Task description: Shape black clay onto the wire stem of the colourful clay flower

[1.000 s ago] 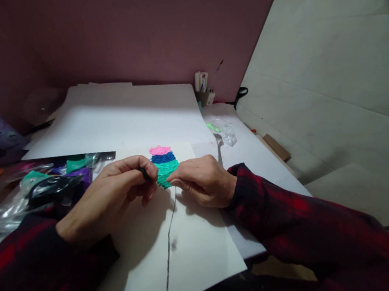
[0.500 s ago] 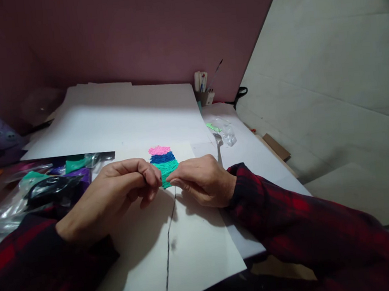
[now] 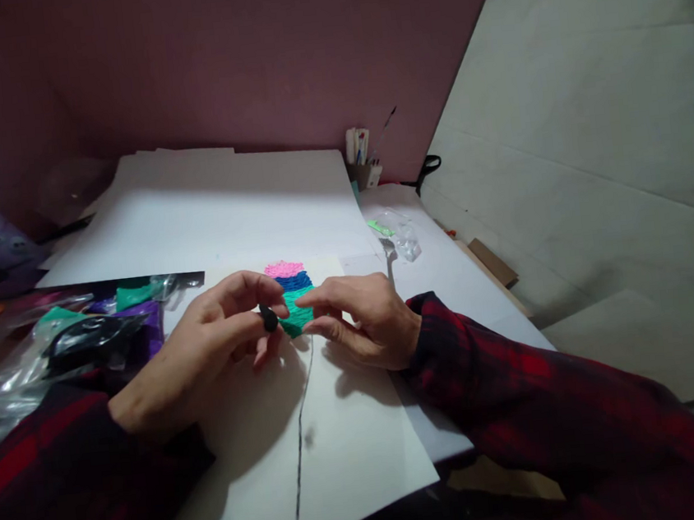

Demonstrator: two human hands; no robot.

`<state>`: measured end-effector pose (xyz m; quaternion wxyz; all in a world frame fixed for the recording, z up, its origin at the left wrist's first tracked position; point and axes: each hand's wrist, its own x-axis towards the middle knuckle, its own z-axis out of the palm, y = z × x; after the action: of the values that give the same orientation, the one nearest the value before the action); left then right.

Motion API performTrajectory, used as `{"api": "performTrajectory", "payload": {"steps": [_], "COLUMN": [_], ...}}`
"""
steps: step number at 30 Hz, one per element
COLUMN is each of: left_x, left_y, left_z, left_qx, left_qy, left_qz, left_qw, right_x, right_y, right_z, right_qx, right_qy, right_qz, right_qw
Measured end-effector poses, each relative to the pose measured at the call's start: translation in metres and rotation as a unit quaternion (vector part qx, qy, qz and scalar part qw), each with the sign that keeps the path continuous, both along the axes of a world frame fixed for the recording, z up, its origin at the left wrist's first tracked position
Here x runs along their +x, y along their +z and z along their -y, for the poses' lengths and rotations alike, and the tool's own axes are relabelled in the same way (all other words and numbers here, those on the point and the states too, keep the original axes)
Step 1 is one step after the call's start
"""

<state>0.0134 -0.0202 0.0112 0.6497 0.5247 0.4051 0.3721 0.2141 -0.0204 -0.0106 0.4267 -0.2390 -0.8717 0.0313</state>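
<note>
A small black lump of modelling clay (image 3: 269, 318) sits between the thumb and fingers of my left hand (image 3: 218, 327). My right hand (image 3: 362, 316) is just to the right, its thumb and forefinger apart with nothing seen between them. Both hands hover over a white sheet of paper (image 3: 354, 449). On that sheet is a textured clay picture with pink (image 3: 284, 268), dark blue (image 3: 296, 283) and green bands (image 3: 296, 307), partly hidden by my fingers. From its lower edge a thin black line (image 3: 301, 426) runs down the paper.
At the left lie plastic bags (image 3: 92, 340) with black, purple and green clay. Larger white sheets (image 3: 235, 205) lie behind. To the right are a fork (image 3: 390, 259), a clear plastic bag (image 3: 405, 237) with something green, and a pen holder (image 3: 364, 174) by the wall.
My right thumb and forefinger have spread apart. My left fingers have loosened and turned, and the black lump now shows between them. The paper and picture have stayed put.
</note>
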Motion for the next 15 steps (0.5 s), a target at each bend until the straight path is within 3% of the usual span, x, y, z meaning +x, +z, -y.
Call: {"api": "performTrajectory", "payload": {"steps": [8, 15], "left_x": [0.0051, 0.0023], "left_y": [-0.0062, -0.0093], "left_z": [0.0077, 0.0043], "left_qx": [0.073, 0.091], "left_qy": [-0.064, -0.087], "left_qz": [-0.062, -0.032], "left_qw": [0.993, 0.992], "right_x": [-0.0087, -0.0068], "right_y": [-0.0003, -0.0006], "right_z": [0.0094, 0.0091], "right_qx": [-0.004, -0.07], "right_qy": [0.034, 0.044], "right_qz": [-0.016, -0.106], "right_qw": [0.999, 0.991]}}
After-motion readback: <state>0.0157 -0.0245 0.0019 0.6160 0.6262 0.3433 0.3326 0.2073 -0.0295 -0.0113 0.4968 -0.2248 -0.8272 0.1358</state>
